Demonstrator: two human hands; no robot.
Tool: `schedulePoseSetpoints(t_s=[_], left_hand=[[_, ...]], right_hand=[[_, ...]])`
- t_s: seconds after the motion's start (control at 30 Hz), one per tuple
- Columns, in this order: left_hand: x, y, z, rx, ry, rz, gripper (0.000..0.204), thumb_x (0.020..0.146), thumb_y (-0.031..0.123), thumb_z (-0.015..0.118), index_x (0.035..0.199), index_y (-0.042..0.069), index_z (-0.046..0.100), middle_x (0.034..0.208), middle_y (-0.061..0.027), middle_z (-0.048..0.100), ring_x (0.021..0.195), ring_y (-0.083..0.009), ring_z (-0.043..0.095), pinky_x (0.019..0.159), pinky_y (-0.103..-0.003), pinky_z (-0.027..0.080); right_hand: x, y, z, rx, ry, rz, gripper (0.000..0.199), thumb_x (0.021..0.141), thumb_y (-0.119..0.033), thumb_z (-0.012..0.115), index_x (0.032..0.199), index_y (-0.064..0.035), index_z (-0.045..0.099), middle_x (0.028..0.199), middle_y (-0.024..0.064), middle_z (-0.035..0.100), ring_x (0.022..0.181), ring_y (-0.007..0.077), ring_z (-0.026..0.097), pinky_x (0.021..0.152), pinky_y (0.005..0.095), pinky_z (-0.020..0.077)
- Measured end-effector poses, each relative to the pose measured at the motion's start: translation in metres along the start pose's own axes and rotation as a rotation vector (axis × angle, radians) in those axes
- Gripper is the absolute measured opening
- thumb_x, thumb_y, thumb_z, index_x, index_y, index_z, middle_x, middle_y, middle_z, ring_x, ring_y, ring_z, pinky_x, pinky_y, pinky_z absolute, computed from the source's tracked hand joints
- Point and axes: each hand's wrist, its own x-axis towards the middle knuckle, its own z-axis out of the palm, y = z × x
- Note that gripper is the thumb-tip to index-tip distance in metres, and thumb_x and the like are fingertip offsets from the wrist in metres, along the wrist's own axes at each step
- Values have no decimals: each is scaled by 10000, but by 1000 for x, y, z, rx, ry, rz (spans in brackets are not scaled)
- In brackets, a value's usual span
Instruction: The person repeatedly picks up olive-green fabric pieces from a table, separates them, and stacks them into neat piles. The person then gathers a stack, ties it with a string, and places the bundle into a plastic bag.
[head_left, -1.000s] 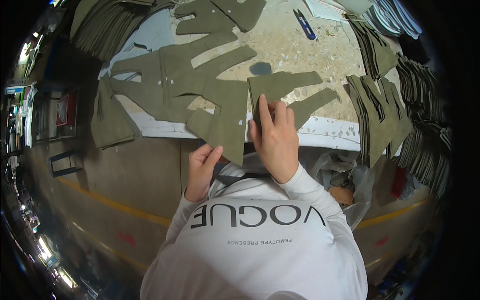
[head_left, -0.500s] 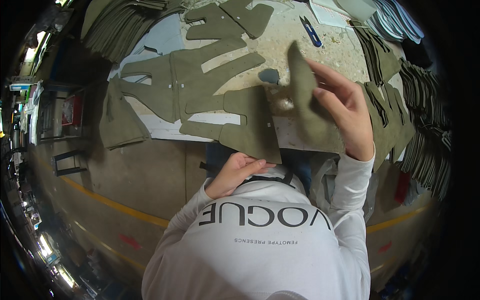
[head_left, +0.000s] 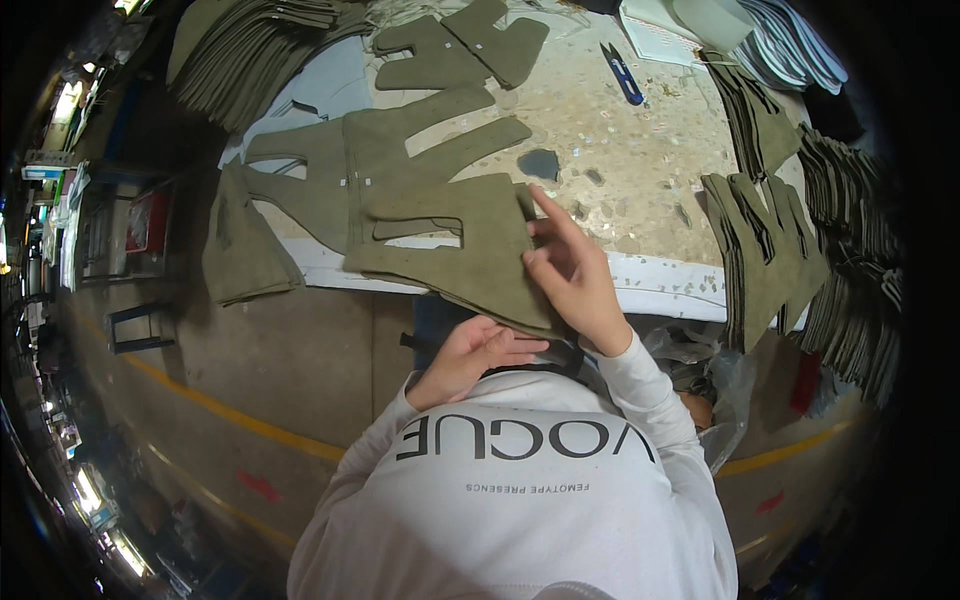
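An olive fabric piece [head_left: 490,235] with a narrow cut-out lies over a matching one, their edges slightly offset. At the right edge, my right hand [head_left: 580,280] pinches the cloth, thumb against it and index finger stretched along the far corner. My left hand [head_left: 475,355] is at the near edge, its fingers closed about the corner that overhangs the table; part of its grip is hidden by the cloth. Left of these lies a larger olive panel [head_left: 390,150] with a seam down its middle and several strips.
Blue thread snips [head_left: 622,75] lie at the back of the worn table [head_left: 650,190]. Olive pieces are stacked at the back left [head_left: 255,60] and along the right [head_left: 770,240]. Another panel [head_left: 460,45] lies at the back. A clear plastic bag [head_left: 735,400] hangs below the front edge.
My right hand has come left and nearer, laying the fabric piece it carried onto the one at the table's front edge. My left hand stays near the same corner.
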Motion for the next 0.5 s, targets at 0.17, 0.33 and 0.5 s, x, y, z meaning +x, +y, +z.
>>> schedulePoseSetpoints(t_s=[0.17, 0.33, 0.5], left_hand=[[4, 2, 3, -86, 152, -83, 425, 1042, 274, 471, 1264, -88, 479, 1186, -188, 621, 1091, -286, 654, 913, -340, 542], [3, 3, 2, -69, 134, -53, 323, 1037, 217, 475, 1201, -49, 556, 1102, -140, 676, 959, -213, 692, 825, -314, 568], [10, 5, 5, -90, -129, -100, 326, 1045, 204, 452, 1166, -72, 576, 1084, -179, 679, 938, -215, 694, 815, -322, 565]], right_hand=[[-14, 9, -8, 22, -42, -68, 469, 860, 65, 582, 1315, -44, 593, 1162, 62, 548, 898, 84, 542, 758, 206, 466], [-30, -3, -12, -250, 137, -56, 442, 825, -12, 658, 1264, -37, 618, 1010, 101, 590, 706, 163, 582, 638, 254, 481], [-13, -10, -31, -62, -15, -35, 437, 881, -101, 651, 1310, -50, 584, 1030, 117, 610, 801, 188, 593, 697, 303, 491]])
